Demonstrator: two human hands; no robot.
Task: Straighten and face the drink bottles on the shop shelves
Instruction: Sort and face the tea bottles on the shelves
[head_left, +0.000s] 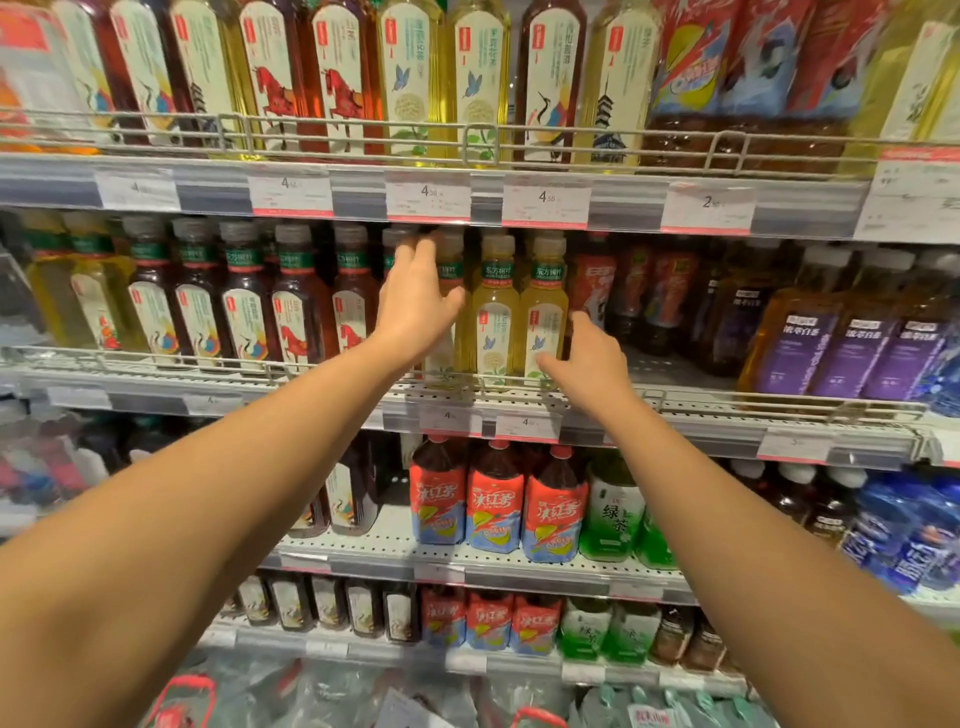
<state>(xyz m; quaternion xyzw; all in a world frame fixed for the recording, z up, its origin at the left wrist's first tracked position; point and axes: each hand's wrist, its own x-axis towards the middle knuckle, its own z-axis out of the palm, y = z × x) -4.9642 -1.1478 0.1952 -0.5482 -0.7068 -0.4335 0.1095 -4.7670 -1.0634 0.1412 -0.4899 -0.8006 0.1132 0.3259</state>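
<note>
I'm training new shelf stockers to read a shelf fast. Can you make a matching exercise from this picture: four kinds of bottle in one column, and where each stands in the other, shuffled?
Things:
1. pale yellow butterfly-label bottles
2. purple-label bottles
3. green-label bottles
4. red horse-label bottles

Places:
A. top shelf, left of centre
B. third shelf down, right of the red-label bottles
C. second shelf, between the left hand and right hand
D. second shelf, far right

Pairs: 1-C, 2-D, 3-B, 4-A
</note>
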